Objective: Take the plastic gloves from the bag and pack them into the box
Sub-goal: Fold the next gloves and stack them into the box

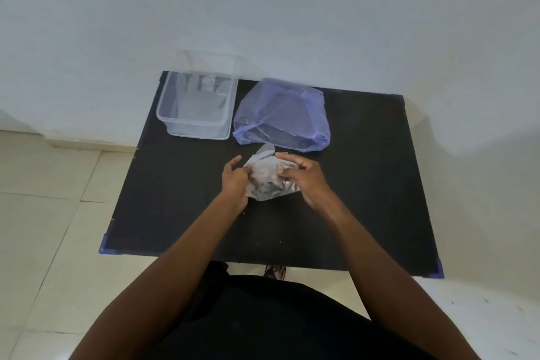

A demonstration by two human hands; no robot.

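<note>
Both hands hold a clear glove [264, 175] over the table [365, 184]: the left hand [235, 181] pinches its left edge, the right hand [301, 177] its right. The box [175, 123], a glove already inside, stands far left beside the blue bag [282, 114].

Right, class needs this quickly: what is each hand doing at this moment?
Left hand: closed on the clear plastic glove.
Right hand: closed on the same glove, from its other side.
</note>
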